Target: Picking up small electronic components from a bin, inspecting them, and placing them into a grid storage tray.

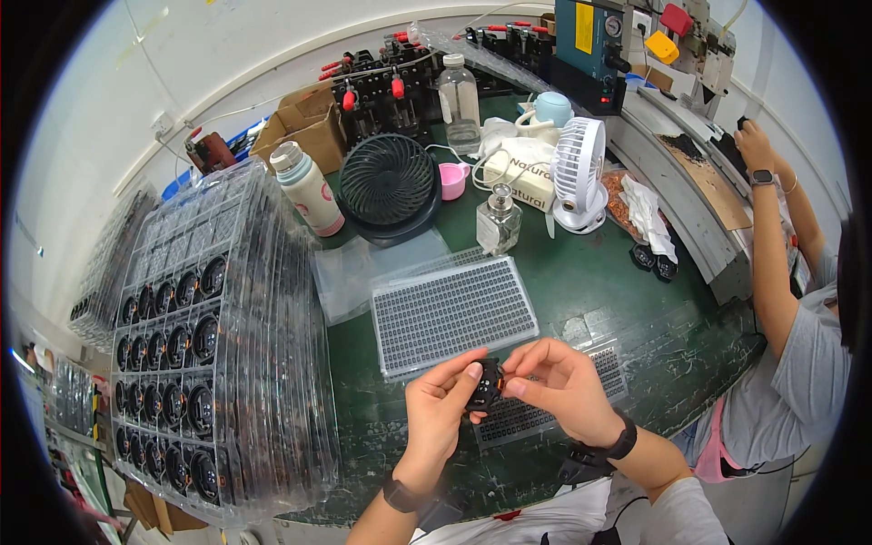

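Above the near edge of the green table, my left hand (pixel 436 407) grips a small black round plastic housing (pixel 488 383) between thumb and fingers. Small light marks and an orange bit show on the housing. My right hand (pixel 568 392) is closed in a pinch at the housing's right edge; whether a tiny piece sits between those fingertips cannot be made out. Beneath the hands lies a sheet of small dark pieces (pixel 522 423), partly covered by them. Just beyond it rests a larger sheet with rows of small dark pieces (pixel 454 313).
Tall stacked clear trays (pixel 272 363) of black round housings stand at left. Behind the sheets are a black fan (pixel 391 189), a tumbler (pixel 307 189), a glass bottle (pixel 499 220) and a white fan (pixel 579 168). At right, a co-worker's arm (pixel 772 245) reaches toward a grey metal rail (pixel 677 195).
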